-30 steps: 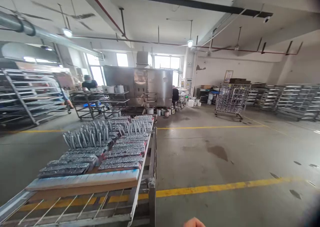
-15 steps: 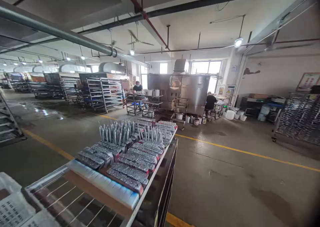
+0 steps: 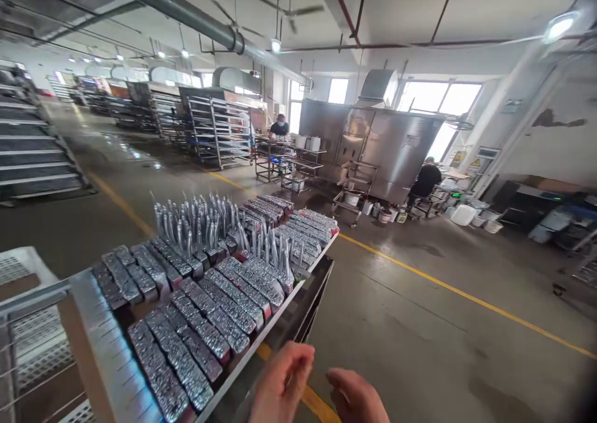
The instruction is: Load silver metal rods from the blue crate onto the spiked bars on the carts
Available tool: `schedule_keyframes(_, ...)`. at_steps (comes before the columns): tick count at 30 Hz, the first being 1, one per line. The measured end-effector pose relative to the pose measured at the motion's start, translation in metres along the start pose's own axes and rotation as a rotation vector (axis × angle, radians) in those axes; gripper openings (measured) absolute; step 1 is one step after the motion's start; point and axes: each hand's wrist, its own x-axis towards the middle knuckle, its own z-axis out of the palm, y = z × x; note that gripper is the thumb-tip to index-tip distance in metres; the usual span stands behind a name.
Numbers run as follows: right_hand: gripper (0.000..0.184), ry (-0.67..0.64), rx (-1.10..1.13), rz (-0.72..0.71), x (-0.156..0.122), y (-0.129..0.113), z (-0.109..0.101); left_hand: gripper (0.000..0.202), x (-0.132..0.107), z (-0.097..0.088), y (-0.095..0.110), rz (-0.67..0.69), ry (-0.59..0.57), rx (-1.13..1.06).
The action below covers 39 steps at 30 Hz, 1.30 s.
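Both hands show at the bottom edge. My left hand (image 3: pixel 282 385) is raised beside the near corner of a metal rack cart (image 3: pixel 298 314), its fingers loosely curled and holding nothing that I can see. My right hand (image 3: pixel 357 398) hovers just right of it, fingers bent inward, also with nothing visible in it. On the cart's top tray lie rows of silvery metal parts (image 3: pixel 209 311), and several upright silvery parts (image 3: pixel 200 227) stand at its far end.
Grey concrete floor with a yellow line (image 3: pixel 457 292) runs to the right. A large steel machine (image 3: pixel 382 140) stands at the back, with a seated person (image 3: pixel 424 183) beside it and another person (image 3: pixel 280 127) at a table. Tall wheeled racks (image 3: pixel 219 130) line the left side.
The view has swung left and down toward the cart. Both my hands have come up into view at the bottom edge near the cart's corner.
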Motion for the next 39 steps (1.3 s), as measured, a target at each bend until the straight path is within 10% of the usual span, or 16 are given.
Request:
schedule_keyframes(6,0.032,-0.205,-0.111,-0.449,0.119,-0.011,-0.031,0.027,0.069,-0.019,0.023,0.017,0.385,0.189)
schedule_keyframes(13,0.04,-0.357,-0.136,-0.83,0.198,-0.005,-0.029,0.035,0.126,0.016,0.038,-0.1,0.738,0.506)
schedule_keyframes(23,0.049,-0.482,-0.166,-0.968,0.233,0.002,-0.01,0.031,0.161,0.037,0.043,-0.269,0.902,0.8)
schedule_keyframes(39,0.057,-0.579,-0.281,-1.069,0.246,0.004,-0.011,0.025,0.168,0.021,0.038,-0.313,1.032,0.625)
